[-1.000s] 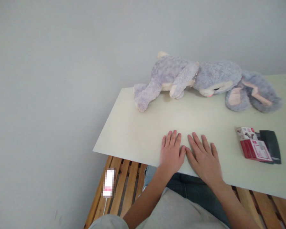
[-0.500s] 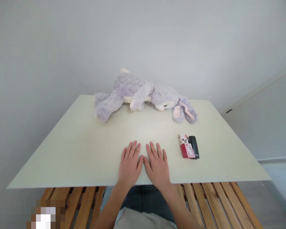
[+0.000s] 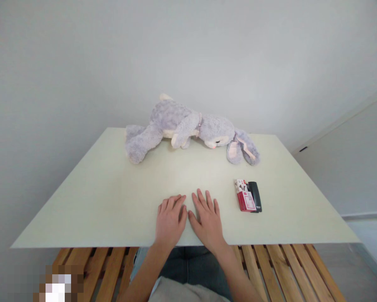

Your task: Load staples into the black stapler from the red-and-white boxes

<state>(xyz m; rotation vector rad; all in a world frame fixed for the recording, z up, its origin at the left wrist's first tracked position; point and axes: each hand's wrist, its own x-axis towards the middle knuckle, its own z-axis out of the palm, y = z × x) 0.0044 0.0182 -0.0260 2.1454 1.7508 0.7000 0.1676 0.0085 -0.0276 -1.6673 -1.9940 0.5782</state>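
Note:
Near the front edge of the pale table [image 3: 106, 209], my left hand [image 3: 170, 220] rests with its fingers a little bent and apart, holding nothing. My right hand [image 3: 207, 220] lies flat beside it, fingers spread, and it too is free of any object. To the right of that hand are a small red and white box [image 3: 246, 200] and a black stapler [image 3: 255, 196], side by side and touching. A large grey-lilac plush rabbit [image 3: 176, 119] lies on its side along the far edge, its long ears toward the right.
Behind the table rises a plain grey wall [image 3: 188, 50]. Below its front edge is a slatted wooden bench [image 3: 270, 268], on which I sit. A pixelated patch [image 3: 58, 289] covers something at the lower left.
The fingers of my left hand have bent and lifted slightly from lying flat. My right hand stays flat. The view has tilted up very slightly.

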